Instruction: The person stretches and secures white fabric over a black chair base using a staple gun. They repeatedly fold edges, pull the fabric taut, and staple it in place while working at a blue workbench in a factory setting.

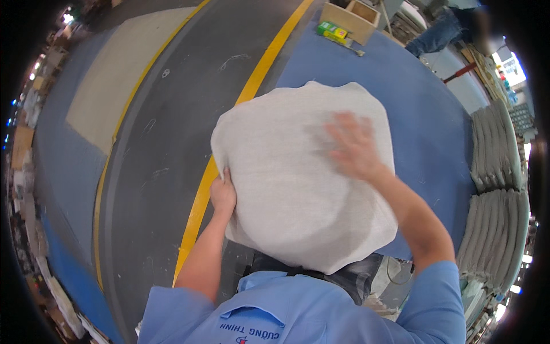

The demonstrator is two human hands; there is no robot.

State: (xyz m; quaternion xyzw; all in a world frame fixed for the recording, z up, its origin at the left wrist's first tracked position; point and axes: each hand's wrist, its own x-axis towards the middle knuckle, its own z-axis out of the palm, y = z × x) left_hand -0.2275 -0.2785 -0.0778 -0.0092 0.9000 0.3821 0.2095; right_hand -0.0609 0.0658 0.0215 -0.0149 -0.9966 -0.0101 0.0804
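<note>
A large, light grey fabric-covered cushion [286, 172] with rounded, slightly wavy edges lies in front of my body. My left hand [223, 196] grips its left edge, thumb on top and the other fingers hidden beneath. Over the upper right part of the cushion is my right hand [356, 146], fingers spread and blurred by motion. Whether its palm presses on the fabric or hovers just above cannot be made out.
Under the cushion and beyond it extends a blue work surface [429, 132]. A wooden box [358, 20] and a green-and-yellow package [333, 31] sit at its far end. Stacks of similar grey pieces [492, 235] stand at right. Yellow lines [197, 215] mark the grey floor; another person's leg [438, 34] shows far right.
</note>
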